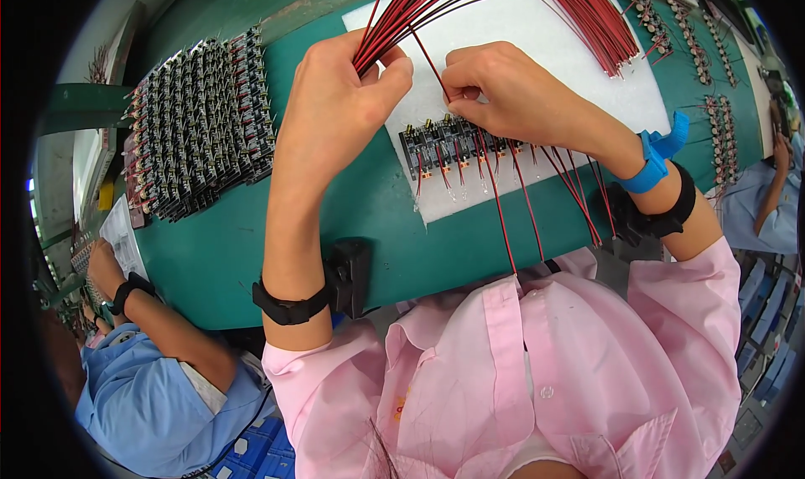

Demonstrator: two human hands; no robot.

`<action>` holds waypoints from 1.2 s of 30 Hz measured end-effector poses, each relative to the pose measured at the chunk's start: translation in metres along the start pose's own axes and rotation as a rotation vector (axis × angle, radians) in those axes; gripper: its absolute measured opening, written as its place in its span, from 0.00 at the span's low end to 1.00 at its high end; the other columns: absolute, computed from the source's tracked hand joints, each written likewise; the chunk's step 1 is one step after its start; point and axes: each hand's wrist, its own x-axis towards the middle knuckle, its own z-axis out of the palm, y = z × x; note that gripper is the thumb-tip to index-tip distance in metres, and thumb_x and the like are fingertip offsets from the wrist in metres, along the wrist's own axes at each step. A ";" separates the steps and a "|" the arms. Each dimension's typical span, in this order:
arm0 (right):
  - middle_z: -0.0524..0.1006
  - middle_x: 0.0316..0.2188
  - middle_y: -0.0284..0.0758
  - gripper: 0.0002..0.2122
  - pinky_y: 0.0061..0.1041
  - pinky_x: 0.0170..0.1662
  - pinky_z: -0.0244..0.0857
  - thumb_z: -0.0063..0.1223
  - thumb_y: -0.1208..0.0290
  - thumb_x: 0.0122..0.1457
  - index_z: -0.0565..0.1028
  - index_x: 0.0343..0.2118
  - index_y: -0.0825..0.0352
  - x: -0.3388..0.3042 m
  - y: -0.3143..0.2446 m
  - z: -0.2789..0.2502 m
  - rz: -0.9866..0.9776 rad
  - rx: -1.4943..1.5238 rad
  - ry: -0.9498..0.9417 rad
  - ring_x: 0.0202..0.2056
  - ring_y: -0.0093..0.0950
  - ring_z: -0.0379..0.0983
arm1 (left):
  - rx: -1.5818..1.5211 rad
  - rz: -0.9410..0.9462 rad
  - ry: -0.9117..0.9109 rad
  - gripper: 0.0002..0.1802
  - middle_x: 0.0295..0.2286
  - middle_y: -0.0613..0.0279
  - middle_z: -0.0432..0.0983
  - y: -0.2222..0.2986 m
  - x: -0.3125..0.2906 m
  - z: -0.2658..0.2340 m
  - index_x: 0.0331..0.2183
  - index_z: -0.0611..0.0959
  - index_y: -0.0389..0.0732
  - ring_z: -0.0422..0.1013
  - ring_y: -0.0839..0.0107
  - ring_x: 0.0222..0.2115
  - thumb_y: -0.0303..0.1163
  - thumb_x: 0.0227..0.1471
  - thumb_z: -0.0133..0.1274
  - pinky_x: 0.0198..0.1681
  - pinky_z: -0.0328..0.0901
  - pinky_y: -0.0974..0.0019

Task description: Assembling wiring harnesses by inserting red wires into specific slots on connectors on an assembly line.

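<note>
My left hand (345, 89) is closed round a bundle of red-and-black wires (411, 13), which fans out up and to the right. My right hand (507, 89) pinches the end of a single red-and-black wire (429, 64) that slants down from beside the bundle. Just below its fingertips lies a strip of small black circuit boards (432, 148) on a white foam sheet (516, 22). Several red-and-black wires (500, 206) trail from the strip over the table edge toward me. My right fingers hide part of the strip, so contact with it cannot be told.
A second wire pile (587, 22) lies at the foam's far right. Stacked circuit-board strips (201, 127) stand left on the green table (369, 215). More strips with small round parts (721, 143) lie at the right. A co-worker in a blue sleeve (159, 395) sits close at my left.
</note>
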 end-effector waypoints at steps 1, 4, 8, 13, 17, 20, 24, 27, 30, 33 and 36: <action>0.68 0.18 0.41 0.01 0.30 0.28 0.59 0.45 0.81 0.38 0.68 0.15 0.73 0.000 0.001 0.000 -0.011 -0.009 -0.016 0.23 0.38 0.66 | -0.003 0.002 0.004 0.09 0.08 0.67 0.56 0.000 0.000 0.000 0.19 0.73 0.33 0.52 0.80 0.10 0.31 0.35 0.47 0.13 0.47 0.72; 0.66 0.18 0.39 0.03 0.28 0.27 0.58 0.48 0.81 0.38 0.66 0.16 0.73 0.002 0.003 -0.001 -0.033 -0.025 -0.045 0.22 0.35 0.64 | -0.008 0.005 0.010 0.09 0.08 0.67 0.56 -0.001 0.000 0.001 0.20 0.73 0.33 0.51 0.80 0.10 0.31 0.35 0.47 0.13 0.47 0.72; 0.66 0.18 0.39 0.03 0.29 0.27 0.58 0.47 0.82 0.38 0.66 0.16 0.73 0.002 0.004 -0.002 -0.099 -0.036 -0.053 0.23 0.36 0.64 | -0.028 0.028 0.015 0.10 0.08 0.67 0.56 -0.002 0.000 0.001 0.20 0.73 0.33 0.51 0.81 0.11 0.31 0.35 0.47 0.13 0.47 0.72; 0.66 0.18 0.40 0.02 0.30 0.28 0.58 0.47 0.82 0.38 0.66 0.16 0.73 0.003 0.002 -0.002 -0.106 -0.060 -0.054 0.23 0.37 0.64 | -0.014 0.055 0.028 0.09 0.08 0.68 0.56 0.001 0.000 0.000 0.19 0.73 0.33 0.51 0.81 0.11 0.30 0.35 0.47 0.14 0.47 0.73; 0.66 0.18 0.40 0.02 0.30 0.28 0.58 0.47 0.82 0.38 0.67 0.17 0.74 0.002 0.001 -0.002 -0.092 -0.071 -0.059 0.24 0.37 0.65 | 0.001 0.036 0.082 0.09 0.09 0.69 0.56 0.004 -0.001 -0.001 0.19 0.73 0.33 0.51 0.82 0.11 0.31 0.36 0.48 0.13 0.46 0.74; 0.66 0.19 0.40 0.02 0.30 0.28 0.58 0.47 0.83 0.38 0.67 0.17 0.74 0.001 0.000 -0.002 -0.096 -0.077 -0.063 0.24 0.37 0.65 | 0.005 0.060 0.163 0.10 0.09 0.71 0.56 0.004 0.000 0.001 0.19 0.73 0.33 0.51 0.83 0.11 0.32 0.38 0.48 0.13 0.46 0.75; 0.66 0.19 0.40 0.02 0.30 0.28 0.58 0.47 0.83 0.39 0.67 0.17 0.74 0.000 0.000 -0.003 -0.102 -0.079 -0.077 0.24 0.37 0.65 | -0.135 0.203 0.497 0.12 0.09 0.72 0.56 0.010 -0.002 0.000 0.19 0.73 0.34 0.51 0.85 0.11 0.33 0.42 0.47 0.13 0.46 0.77; 0.66 0.19 0.40 0.03 0.30 0.28 0.59 0.48 0.82 0.40 0.67 0.17 0.74 0.001 0.000 -0.002 -0.124 -0.095 -0.065 0.24 0.37 0.65 | -0.305 0.250 0.620 0.05 0.11 0.77 0.57 0.008 -0.002 -0.002 0.23 0.75 0.35 0.49 0.90 0.10 0.27 0.41 0.50 0.12 0.41 0.83; 0.66 0.20 0.40 0.03 0.30 0.29 0.59 0.48 0.81 0.41 0.67 0.17 0.74 0.001 -0.001 -0.001 -0.128 -0.123 -0.063 0.24 0.37 0.65 | -0.322 0.306 0.636 0.04 0.11 0.76 0.57 0.006 -0.001 -0.003 0.23 0.75 0.34 0.49 0.90 0.10 0.26 0.41 0.50 0.11 0.41 0.83; 0.66 0.20 0.40 0.03 0.30 0.29 0.59 0.48 0.81 0.41 0.67 0.18 0.74 0.001 0.001 -0.001 -0.130 -0.136 -0.070 0.24 0.37 0.65 | -0.329 0.333 0.648 0.04 0.11 0.76 0.58 0.005 0.000 -0.003 0.24 0.75 0.34 0.49 0.90 0.10 0.25 0.42 0.50 0.11 0.41 0.83; 0.66 0.20 0.40 0.03 0.30 0.29 0.59 0.48 0.81 0.41 0.67 0.18 0.74 0.002 0.000 -0.001 -0.130 -0.141 -0.086 0.24 0.37 0.65 | -0.333 0.335 0.655 0.05 0.11 0.76 0.58 0.006 -0.001 -0.002 0.24 0.75 0.34 0.49 0.90 0.10 0.25 0.42 0.50 0.12 0.41 0.83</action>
